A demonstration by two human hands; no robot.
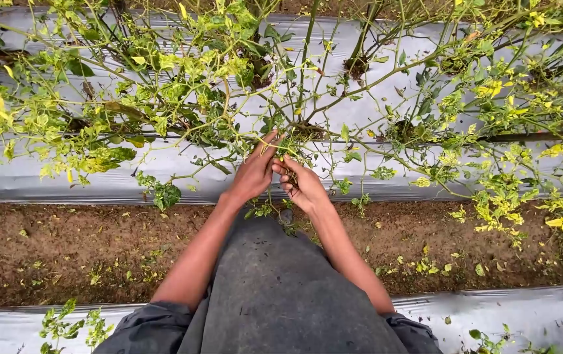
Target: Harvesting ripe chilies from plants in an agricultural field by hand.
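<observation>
**Two hands in the branches of a low plant**

At the centre of the head view, just toward 12 o'clock from the middle, both bare hands meet among thin green stems. The left hand (253, 172) reaches up with its fingers stretched and close together, the tips touching a pale stem (270, 142) at its 1 o'clock; whether it pinches that stem cannot be told. The right hand (300, 183) lies just beside it at 3 o'clock, palm turned up and fingers loosely curled around small twigs, the two hands nearly touching.

The plant (190, 85) spreads from 9 o'clock through 12 to 3 o'clock, with yellow-green leaves and thin branches arching over silver plastic mulch (45, 180) that covers the raised bed. Its stems rise from holes in the sheet near 12 o'clock.

Toward 6 o'clock from the hands runs a strip of brown soil (65, 249), scattered with fallen yellow leaves. A second band of silver sheet (511, 314) crosses the bottom edge. Between the forearms, a dark grey garment (275, 295) fills the lower middle.
</observation>
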